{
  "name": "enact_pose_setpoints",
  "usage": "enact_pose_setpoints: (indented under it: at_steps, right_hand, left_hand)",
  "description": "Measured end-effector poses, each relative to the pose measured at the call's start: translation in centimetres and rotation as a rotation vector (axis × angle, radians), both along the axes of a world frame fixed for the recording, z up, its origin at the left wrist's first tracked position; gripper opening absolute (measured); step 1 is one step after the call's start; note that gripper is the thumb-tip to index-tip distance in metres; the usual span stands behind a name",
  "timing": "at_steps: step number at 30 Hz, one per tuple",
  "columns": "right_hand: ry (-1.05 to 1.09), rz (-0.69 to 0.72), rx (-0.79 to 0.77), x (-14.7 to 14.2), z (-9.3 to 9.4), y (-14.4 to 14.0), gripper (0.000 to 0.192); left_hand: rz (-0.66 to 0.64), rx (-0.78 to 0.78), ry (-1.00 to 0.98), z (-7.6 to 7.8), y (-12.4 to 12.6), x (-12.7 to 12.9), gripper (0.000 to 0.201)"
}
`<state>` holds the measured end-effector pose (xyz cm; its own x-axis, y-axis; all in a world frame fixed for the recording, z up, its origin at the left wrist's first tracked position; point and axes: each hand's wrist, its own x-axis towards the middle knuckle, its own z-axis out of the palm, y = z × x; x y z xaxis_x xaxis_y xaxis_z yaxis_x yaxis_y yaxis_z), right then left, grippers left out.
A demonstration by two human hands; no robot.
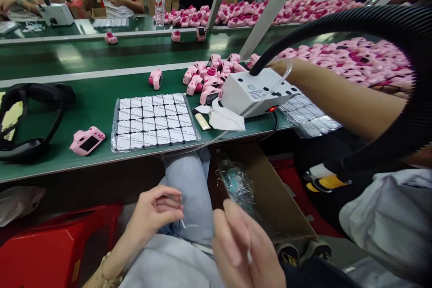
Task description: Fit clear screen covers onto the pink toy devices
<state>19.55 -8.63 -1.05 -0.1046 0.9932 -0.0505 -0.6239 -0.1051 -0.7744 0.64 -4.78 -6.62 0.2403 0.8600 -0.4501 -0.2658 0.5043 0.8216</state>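
Observation:
My left hand (158, 209) is held above my lap, thumb and fingers pinched together. Something thin shows at its fingertips, too small to name, with a fine white strand below. Lower right, my right hand (245, 247) is blurred by motion, its fingers curled and pressed together; a whitish sliver shows among them, its kind unclear. Both hands are apart from each other and below the table edge. On the table in front lies a bagged sheet of white labelled squares (153, 121). Left of it sits a pink toy camera (87, 141), and another pink camera (155, 79) stands behind.
A white box-shaped device (253, 92) with a black hose (303, 31) stands right of the sheet, beside a white tissue (226, 117) and piled pink cameras (209, 74). A black headset (33, 144) lies left. Below are a carton (270, 189) and red stool (43, 252). A co-worker's arm (337, 90) reaches in.

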Motion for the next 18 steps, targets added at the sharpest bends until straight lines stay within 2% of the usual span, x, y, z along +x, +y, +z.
enact_pose_setpoints:
  at_steps: [2, 4, 7, 10, 12, 14, 18]
  right_hand:
    - [-0.111, -0.134, -0.102, 2.1, -2.2, 1.1, 0.032]
    - [-0.450, -0.302, -0.238, 4.7, -5.1, 2.8, 0.032]
    - [-1.012, -0.487, -0.401, 8.7, -9.6, 5.0, 0.041]
    - [-1.239, -0.543, -0.475, 11.2, -12.5, 5.6, 0.029]
    - [-1.318, -0.560, -0.465, 11.5, -13.3, 5.2, 0.023]
    - [-1.356, -0.579, -0.414, 10.8, -13.3, 4.6, 0.026]
    - [-1.335, -0.572, -0.278, 7.1, -11.3, 3.1, 0.029]
  left_hand:
    - [-0.174, 0.034, 0.013, -1.1, -0.7, -0.1, 0.042]
    - [-0.258, -0.015, -0.049, -1.9, -1.4, -0.2, 0.044]
    - [-0.169, -0.125, -0.169, -2.5, -1.8, -0.2, 0.058]
    - [-0.024, -0.150, -0.175, -2.2, -1.4, -0.3, 0.064]
    - [0.072, -0.163, -0.161, -1.7, -0.9, -0.3, 0.065]
    - [0.128, -0.174, -0.154, -1.2, -0.5, -0.2, 0.065]
    - [0.154, -0.168, -0.145, -0.9, -0.2, 0.5, 0.064]
